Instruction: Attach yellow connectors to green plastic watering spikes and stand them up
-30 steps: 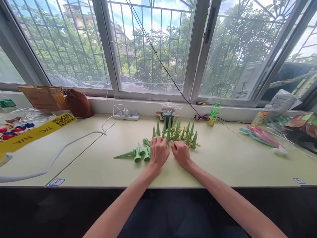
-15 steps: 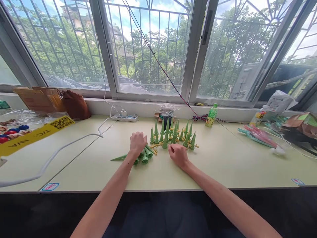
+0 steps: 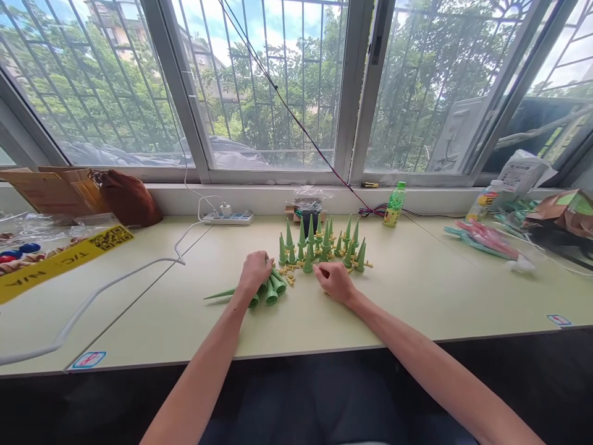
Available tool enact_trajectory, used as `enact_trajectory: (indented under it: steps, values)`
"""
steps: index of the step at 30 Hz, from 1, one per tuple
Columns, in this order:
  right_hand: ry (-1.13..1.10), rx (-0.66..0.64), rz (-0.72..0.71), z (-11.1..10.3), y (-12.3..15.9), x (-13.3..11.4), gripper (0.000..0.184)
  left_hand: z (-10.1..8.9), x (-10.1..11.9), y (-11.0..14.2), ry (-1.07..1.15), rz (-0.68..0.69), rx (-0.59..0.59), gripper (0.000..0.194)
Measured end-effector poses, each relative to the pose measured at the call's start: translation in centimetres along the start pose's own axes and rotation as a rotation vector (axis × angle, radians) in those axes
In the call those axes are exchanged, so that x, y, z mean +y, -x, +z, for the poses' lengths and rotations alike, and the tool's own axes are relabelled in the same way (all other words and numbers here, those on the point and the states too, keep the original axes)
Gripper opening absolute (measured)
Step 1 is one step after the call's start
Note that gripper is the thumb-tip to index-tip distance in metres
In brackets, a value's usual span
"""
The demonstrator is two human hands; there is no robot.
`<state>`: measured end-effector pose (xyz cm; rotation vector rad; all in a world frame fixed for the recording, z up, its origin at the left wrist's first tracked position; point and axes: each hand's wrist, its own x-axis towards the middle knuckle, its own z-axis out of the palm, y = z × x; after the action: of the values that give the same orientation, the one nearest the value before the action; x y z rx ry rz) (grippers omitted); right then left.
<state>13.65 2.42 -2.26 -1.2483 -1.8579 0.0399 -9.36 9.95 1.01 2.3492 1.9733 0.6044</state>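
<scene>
Left fingers (image 3: 265, 262) at hollow, tapered green cones (image 3: 272, 296).

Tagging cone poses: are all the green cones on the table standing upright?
No, several green cones lie on their sides by the left hand, while the other cones stand points up.

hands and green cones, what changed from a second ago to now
The left hand has moved leftward, from in front of the standing green cones to over the lying green cones; whether it grips one is hidden. The right hand stays curled just in front of the standing cones, which remain upright.
</scene>
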Motion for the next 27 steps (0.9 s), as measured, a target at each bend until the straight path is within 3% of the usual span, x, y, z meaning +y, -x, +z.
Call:
enact_trajectory:
  steps: [7, 18, 27]
  values:
    - [-0.100, 0.059, 0.067, -0.5, -0.3, 0.7, 0.044, -0.2, 0.4, 0.2, 0.035, 0.004, 0.000, 0.022]
    - [-0.057, 0.032, 0.071, -0.8, -0.3, 0.7, 0.044, -0.5, 0.3, 0.3, 0.088, -0.063, 0.031, 0.019]
    - [-0.083, 0.017, 0.056, -0.8, -0.3, 0.8, 0.045, -0.6, 1.1, 0.8, 0.135, 0.061, -0.017, 0.017]
